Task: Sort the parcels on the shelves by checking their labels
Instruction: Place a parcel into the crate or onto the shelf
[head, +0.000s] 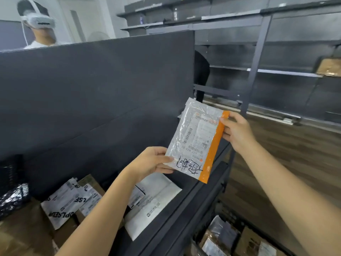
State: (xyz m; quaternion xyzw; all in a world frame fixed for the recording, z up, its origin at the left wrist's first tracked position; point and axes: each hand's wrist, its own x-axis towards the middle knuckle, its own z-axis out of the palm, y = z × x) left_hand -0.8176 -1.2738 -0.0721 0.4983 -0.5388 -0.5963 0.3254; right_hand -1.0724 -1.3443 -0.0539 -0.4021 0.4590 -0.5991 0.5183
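I hold a flat white plastic parcel with an orange edge strip, a barcode label and black handwriting, up in front of the dark shelf unit. My left hand grips its lower left corner. My right hand pinches its orange right edge near the top. The label faces me. On the shelf below lie a white padded envelope, a white bag with black lettering and a brown box with labels.
A dark back panel rises behind the shelf. Lower right, a lower shelf holds several wrapped parcels. Dark shelving lines the back wall, with a brown parcel at far right. A person wearing a headset stands behind the panel. A speckled black bag lies left.
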